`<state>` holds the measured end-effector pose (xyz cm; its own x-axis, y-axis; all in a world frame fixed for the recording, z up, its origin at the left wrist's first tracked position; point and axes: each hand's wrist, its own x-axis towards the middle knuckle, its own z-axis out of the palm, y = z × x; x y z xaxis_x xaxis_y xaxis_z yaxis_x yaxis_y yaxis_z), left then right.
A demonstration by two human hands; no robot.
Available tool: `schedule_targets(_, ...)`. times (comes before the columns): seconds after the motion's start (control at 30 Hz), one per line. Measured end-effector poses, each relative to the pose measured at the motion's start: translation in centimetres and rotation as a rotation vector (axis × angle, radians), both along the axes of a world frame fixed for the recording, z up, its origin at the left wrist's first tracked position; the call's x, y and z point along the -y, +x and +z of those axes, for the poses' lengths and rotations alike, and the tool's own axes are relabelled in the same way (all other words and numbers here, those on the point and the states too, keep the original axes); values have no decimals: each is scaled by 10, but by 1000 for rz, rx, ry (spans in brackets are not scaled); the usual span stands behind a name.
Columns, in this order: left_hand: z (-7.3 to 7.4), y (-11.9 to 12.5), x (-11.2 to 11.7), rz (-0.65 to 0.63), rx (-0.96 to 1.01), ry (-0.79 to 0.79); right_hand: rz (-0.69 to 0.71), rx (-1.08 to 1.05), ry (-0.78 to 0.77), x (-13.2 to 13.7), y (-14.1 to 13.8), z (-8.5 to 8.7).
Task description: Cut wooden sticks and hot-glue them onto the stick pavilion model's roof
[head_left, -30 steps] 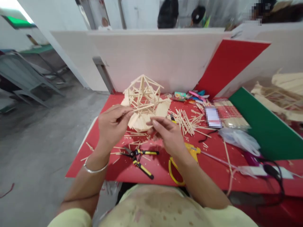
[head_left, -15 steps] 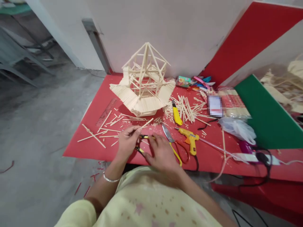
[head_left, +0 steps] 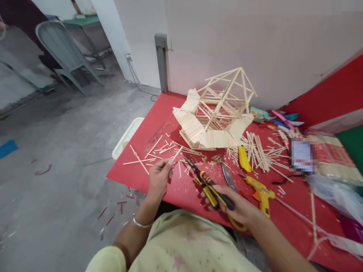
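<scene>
Between the fingertips of my left hand (head_left: 160, 174) is a short wooden stick (head_left: 177, 153), its free end pointing up and away from me. My right hand (head_left: 234, 202) is closed round the black-and-yellow handles of a pair of pliers (head_left: 209, 189), whose dark jaws reach toward the loose sticks. Behind both hands stands a model built of wooden sticks (head_left: 219, 138), with slatted panels round its base and a pointed open frame on top. Scissors (head_left: 229, 177) lie just beyond my right hand, their handles partly hidden by it.
On the red tabletop (head_left: 181, 194) lie a clear ruler (head_left: 157, 136), a pile of sticks (head_left: 256, 153), a yellow cutter (head_left: 244, 158) and a yellow glue gun (head_left: 262, 194) with a cord. A plastic bag (head_left: 334, 190) is at the right. A chair (head_left: 64, 49) stands at the back left.
The view has swung left. My right hand has drawn away from the left and now grips the pliers by the handles, off to the right. My left hand still pinches the stick.
</scene>
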<state>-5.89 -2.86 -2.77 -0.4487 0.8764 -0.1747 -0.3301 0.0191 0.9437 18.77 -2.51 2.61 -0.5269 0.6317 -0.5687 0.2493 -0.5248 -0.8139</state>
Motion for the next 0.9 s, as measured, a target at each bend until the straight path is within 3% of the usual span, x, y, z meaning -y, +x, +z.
schedule_targets(0.07, -1, 0, -4, -7, 38, -8, 12, -84, -164, 5, -3, 10)
schedule_targets(0.17, -1, 3, -5, -18, 48, -11, 19, -79, -160, 13, -17, 16)
schedule_targets(0.33, 1, 9, 2, -30, -2, -9, 10, 150, 236, 17, -31, 6)
schedule_targets(0.5, 5, 14, 5, -39, -37, 18, 160, 400, 648, 12, -30, 1)
schedule_targets(0.67, 9, 23, 9, -105, -102, 37, 256, 643, 800, 13, -28, 0)
schedule_targets(0.9, 9, 27, 10, -135, -210, 42, 270, 726, 909, 12, -22, -3)
